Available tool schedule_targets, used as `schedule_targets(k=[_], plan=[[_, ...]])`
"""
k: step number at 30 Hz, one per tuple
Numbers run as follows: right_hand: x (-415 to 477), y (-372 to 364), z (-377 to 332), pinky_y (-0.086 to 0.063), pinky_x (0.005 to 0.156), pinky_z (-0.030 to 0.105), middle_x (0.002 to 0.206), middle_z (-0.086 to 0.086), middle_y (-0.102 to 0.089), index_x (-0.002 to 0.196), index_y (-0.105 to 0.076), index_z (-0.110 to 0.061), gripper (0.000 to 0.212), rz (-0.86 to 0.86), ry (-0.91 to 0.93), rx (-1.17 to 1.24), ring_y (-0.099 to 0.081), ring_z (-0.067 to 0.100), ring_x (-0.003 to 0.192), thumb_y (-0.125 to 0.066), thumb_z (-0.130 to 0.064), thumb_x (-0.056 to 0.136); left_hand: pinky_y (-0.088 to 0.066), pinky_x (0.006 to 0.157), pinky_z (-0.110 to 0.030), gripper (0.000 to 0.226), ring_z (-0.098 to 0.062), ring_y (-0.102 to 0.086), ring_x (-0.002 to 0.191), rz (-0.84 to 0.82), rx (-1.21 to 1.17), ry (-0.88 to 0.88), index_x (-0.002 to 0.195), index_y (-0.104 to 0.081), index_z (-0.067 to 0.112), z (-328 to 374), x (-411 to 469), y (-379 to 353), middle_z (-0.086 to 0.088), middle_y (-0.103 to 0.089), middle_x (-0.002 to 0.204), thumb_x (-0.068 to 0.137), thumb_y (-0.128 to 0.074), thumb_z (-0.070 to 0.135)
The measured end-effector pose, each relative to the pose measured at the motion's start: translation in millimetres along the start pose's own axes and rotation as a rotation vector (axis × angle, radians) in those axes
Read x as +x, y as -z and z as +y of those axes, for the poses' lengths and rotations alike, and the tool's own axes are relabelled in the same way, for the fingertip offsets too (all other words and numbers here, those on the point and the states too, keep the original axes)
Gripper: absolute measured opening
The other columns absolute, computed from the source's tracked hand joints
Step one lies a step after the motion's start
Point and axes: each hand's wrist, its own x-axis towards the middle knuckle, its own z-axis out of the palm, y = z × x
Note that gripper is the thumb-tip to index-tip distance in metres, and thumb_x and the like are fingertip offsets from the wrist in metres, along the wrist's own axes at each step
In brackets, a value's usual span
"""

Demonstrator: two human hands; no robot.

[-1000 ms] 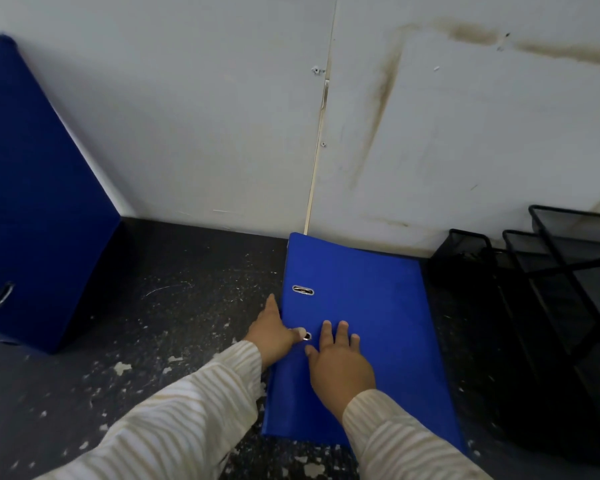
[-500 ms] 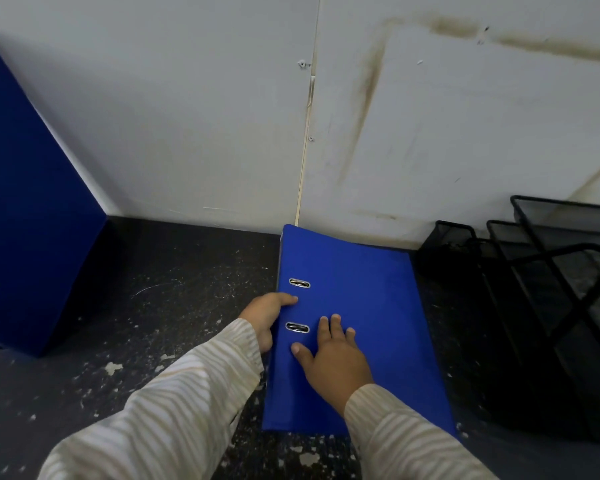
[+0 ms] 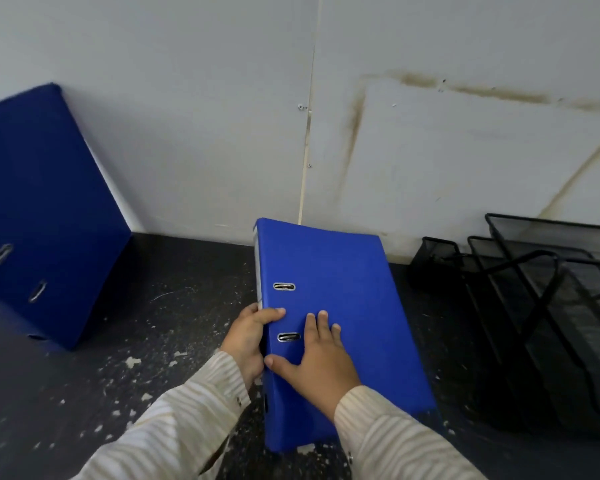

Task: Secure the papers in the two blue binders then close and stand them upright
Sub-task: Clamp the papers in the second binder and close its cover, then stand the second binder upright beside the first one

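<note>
At the left, the far binder [image 3: 45, 216] stands closed on the dark bench [image 3: 174, 299]. It leans back on the wall [image 3: 187, 116], which seems to be what props it. At centre, your left hand [image 3: 248, 336] grips the spine edge of the near binder [image 3: 343, 292], with the fingers curled over onto the cover, a hold suited to levering that edge up. Your right hand [image 3: 317, 362] lies flat on the cover, fingers spread and thumb at the edge, likely to keep the cover shut and the papers in as the binder turns. The near binder is closed and lies on the bench with its far end by the wall. Whether the gripped edge is off the bench cannot be told. At the right, black mesh trays [image 3: 541, 306] sit apart from it, leaving room to stand it up.
</note>
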Motion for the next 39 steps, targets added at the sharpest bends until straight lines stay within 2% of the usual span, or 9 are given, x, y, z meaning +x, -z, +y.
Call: schedule_targets(k=[4,9,12,16,20,25,30,34,39], plan=[[-10.9,13.7,-12.7,-0.018,0.115,0.045,0.159,-0.003,0.013,0.149,0.006,-0.023,0.111,0.076,0.097,0.096,0.008,0.027,0.146,-0.05,-0.075,0.068,-0.058,0.059,-0.037,0.05,-0.029,-0.073,0.083,-0.03,-0.037,-0.19,0.117,-0.05,0.013,10.6,-28.6,-2.9,-0.016,-0.07,0.106,0.074,-0.066,-0.005],[-30.5,29.3,-18.7,-0.023,0.113,0.042,0.157,-0.011,0.017,0.147,0.013,-0.03,0.107,0.15,0.225,0.225,0.008,0.018,0.146,-0.059,-0.06,0.073,-0.059,0.073,-0.038,0.067,-0.027,-0.07,0.097,-0.159,0.081,-0.398,0.126,-0.047,0.022,16.9,-56.3,-10.5,-0.01,-0.071,0.111,0.07,-0.062,-0.013],[-42.7,34.5,-14.1,-0.029,0.112,0.037,0.157,-0.012,0.013,0.145,0.015,-0.036,0.109,0.199,0.276,0.353,-0.003,0.015,0.146,-0.065,-0.053,0.073,-0.057,0.08,-0.042,0.08,-0.026,-0.069,0.102,-0.237,0.165,-0.476,0.129,-0.046,0.029,14.9,-71.6,-18.5,-0.005,-0.07,0.113,0.063,-0.062,-0.014],[-52.8,37.2,1.4,-0.043,0.103,0.036,0.153,-0.009,-0.025,0.144,0.007,-0.042,0.112,0.265,0.245,0.48,-0.042,0.014,0.13,-0.073,-0.039,0.066,-0.056,0.08,-0.032,0.085,-0.021,-0.065,0.109,-0.312,0.232,-0.522,0.13,-0.041,0.026,-4.0,-88.7,-29.6,-0.003,-0.065,0.122,0.057,-0.062,-0.012],[-57.7,35.9,24.2,-0.053,0.091,0.043,0.118,-0.012,-0.061,0.132,-0.03,-0.052,0.086,0.253,0.176,0.676,-0.061,0.009,0.105,-0.075,-0.028,0.062,-0.053,0.086,-0.025,0.066,-0.009,-0.059,0.116,-0.418,0.387,-0.539,0.122,-0.044,0.034,-27.4,-102.8,-40.0,0.006,-0.059,0.125,0.071,-0.061,-0.005],[-68.7,46.4,39.7,-0.048,0.067,0.007,0.096,-0.025,-0.064,0.108,-0.041,-0.067,0.069,0.221,0.183,0.668,-0.059,-0.013,0.091,-0.074,-0.027,0.063,-0.049,0.095,-0.024,0.065,-0.004,-0.053,0.123,-0.458,0.482,-0.541,0.128,-0.038,0.042,-37.1,-109.3,-43.3,0.009,-0.053,0.136,0.088,-0.057,-0.006],[-77.0,61.1,38.5,-0.05,0.091,0.03,0.113,-0.019,-0.061,0.116,-0.039,-0.063,0.073,0.139,0.216,0.733,-0.058,0.004,0.108,-0.078,-0.022,0.069,-0.048,0.088,-0.013,0.072,0.002,-0.053,0.121,-0.497,0.545,-0.503,0.138,-0.028,0.046,-34.8,-109.2,-40.4,0.023,-0.058,0.129,0.09,-0.059,0.003],[-82.2,62.9,34.0,-0.049,0.09,0.025,0.116,-0.018,-0.06,0.126,-0.032,-0.061,0.082,0.171,0.247,0.741,-0.057,0.002,0.107,-0.077,-0.02,0.071,-0.052,0.091,-0.022,0.069,0.0,-0.056,0.118,-0.51,0.601,-0.39,0.138,-0.027,0.051,-30.4,-107.5,-35.3,0.022,-0.061,0.126,0.091,-0.06,0.013],[-82.8,61.7,28.1,-0.047,0.093,0.027,0.118,-0.014,-0.059,0.139,-0.026,-0.049,0.086,0.156,0.232,0.739,-0.055,0.005,0.108,-0.075,-0.021,0.074,-0.048,0.1,-0.046,0.067,-0.009,-0.059,0.117,-0.47,0.63,-0.288,0.14,-0.029,0.05,-27.2,-106.7,-34.0,0.021,-0.064,0.122,0.088,-0.064,0.026]])
